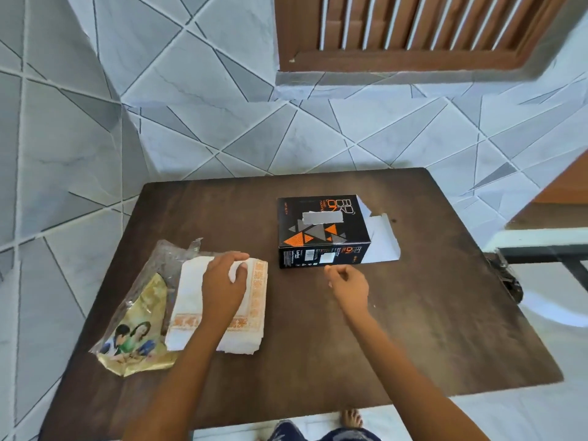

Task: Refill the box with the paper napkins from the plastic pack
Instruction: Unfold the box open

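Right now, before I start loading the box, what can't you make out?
Head view:
Box interior: open end faces away; only white flaps show.
Napkin stack middle: left hand covers it.
Plastic pack contents: crumpled film and glare.
Right hand: curled fingers hide whether it holds anything.
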`<action>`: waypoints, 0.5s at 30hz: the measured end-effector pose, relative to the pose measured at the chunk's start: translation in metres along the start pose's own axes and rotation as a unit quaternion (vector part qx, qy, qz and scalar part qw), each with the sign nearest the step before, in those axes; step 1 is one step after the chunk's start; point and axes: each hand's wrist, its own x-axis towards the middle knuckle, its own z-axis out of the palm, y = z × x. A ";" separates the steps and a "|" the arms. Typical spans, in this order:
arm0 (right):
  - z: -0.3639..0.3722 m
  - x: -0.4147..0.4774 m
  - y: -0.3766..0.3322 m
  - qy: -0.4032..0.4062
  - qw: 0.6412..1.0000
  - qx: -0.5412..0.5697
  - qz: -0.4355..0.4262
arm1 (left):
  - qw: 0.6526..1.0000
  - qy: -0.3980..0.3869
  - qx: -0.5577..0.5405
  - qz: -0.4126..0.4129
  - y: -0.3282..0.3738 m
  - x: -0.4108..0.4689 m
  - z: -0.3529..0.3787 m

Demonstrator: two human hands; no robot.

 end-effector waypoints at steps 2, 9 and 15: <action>-0.028 0.017 -0.007 0.063 0.997 0.022 -0.033 | 0.999 -0.050 -0.019 -0.004 0.022 0.010 0.025; -0.073 0.097 -0.018 -0.062 0.984 -0.104 -0.130 | 0.984 -0.141 0.005 -0.109 0.070 0.046 0.089; -0.102 0.108 -0.001 -0.080 0.929 -0.268 -0.241 | 0.987 -0.132 -0.013 -0.091 0.071 0.069 0.110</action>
